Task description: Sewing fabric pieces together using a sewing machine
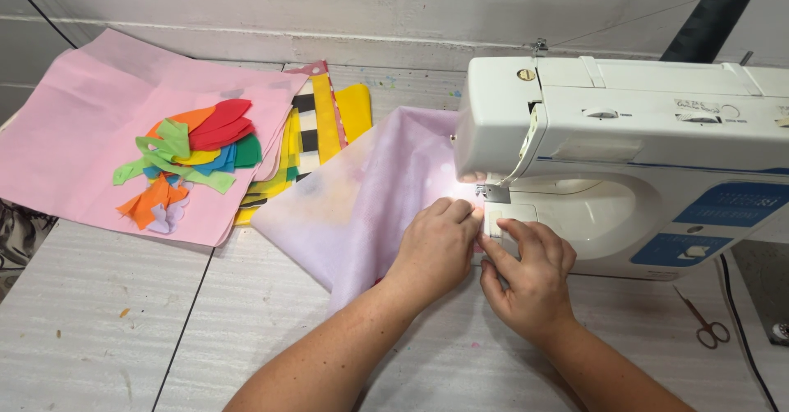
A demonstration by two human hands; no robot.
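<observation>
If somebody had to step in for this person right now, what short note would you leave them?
Left hand: flat on the pale lilac fabric, fingertips by the presser foot of the white sewing machine.
Right hand: fingertips pressing the fabric edge just below the foot.
Done: fabric sits under the lit needle area.
Left: seam progress cannot be seen.
Nearby: pink fabric carrying coloured cut shapes, striped and yellow pieces, small scissors on the right.
</observation>
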